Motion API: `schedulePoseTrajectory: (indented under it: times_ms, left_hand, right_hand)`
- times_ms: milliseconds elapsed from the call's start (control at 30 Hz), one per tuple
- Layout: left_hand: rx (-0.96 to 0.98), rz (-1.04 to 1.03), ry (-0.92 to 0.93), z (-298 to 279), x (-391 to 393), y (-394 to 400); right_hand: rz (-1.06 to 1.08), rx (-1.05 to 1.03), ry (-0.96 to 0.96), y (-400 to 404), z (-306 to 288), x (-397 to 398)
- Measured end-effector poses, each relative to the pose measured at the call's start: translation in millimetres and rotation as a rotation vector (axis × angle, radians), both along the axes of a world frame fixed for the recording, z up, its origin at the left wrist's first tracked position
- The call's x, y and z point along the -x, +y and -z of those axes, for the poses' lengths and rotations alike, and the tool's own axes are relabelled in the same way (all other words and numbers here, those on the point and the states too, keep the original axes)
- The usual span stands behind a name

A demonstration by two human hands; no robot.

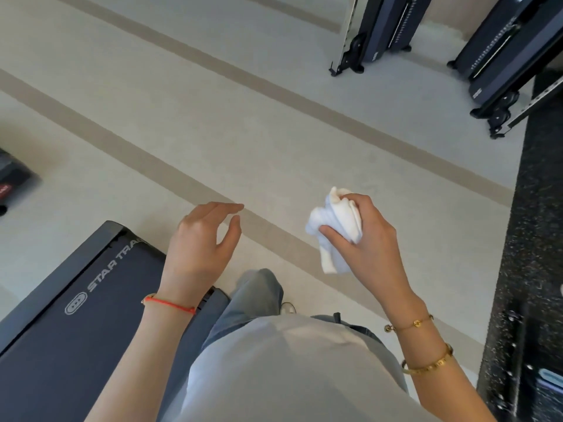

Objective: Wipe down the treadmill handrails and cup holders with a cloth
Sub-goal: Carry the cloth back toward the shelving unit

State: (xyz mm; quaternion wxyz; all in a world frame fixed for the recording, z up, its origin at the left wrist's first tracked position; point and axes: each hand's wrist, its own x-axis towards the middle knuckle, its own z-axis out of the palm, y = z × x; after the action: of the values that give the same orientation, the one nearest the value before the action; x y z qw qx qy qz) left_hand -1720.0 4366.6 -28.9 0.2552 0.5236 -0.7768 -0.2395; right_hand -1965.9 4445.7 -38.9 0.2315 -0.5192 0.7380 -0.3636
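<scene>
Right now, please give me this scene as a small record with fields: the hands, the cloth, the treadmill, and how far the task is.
left hand: open, fingers relaxed, holds nothing, above the floor beside the treadmill
right hand: grips the cloth
cloth: white, bunched, one end hangs down below the hand
treadmill: dark belt end at lower left; handrails and cup holders are not in view
floor: pale with darker stripes
task state: the cloth touches no part of the treadmill

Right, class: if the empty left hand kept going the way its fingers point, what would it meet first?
Probably nothing: the left hand points right and forward over pale floor, passing the crumpled white cloth; depth is unclear.
</scene>
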Motion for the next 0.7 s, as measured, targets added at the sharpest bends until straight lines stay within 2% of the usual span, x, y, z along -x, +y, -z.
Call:
schedulePoseTrajectory:
  times_ms: [200, 367, 700]
  left_hand:
    - [0.09, -0.101, -0.039, 17.7, 22.8, -81.2]
    - [0.077, -0.184, -0.028, 24.7, 32.4, -178.1]
    - [0.112, -0.245, -0.046, 6.8, 38.3, -381.6]
  right_hand:
    - [-0.094, -0.012, -0.035, -100.2, 17.0, 25.3]
    - [-0.165, -0.004, -0.043, -211.0, 23.1, 40.1]
    - [-0.24, 0.064, -0.044, -443.4, 4.1, 51.6]
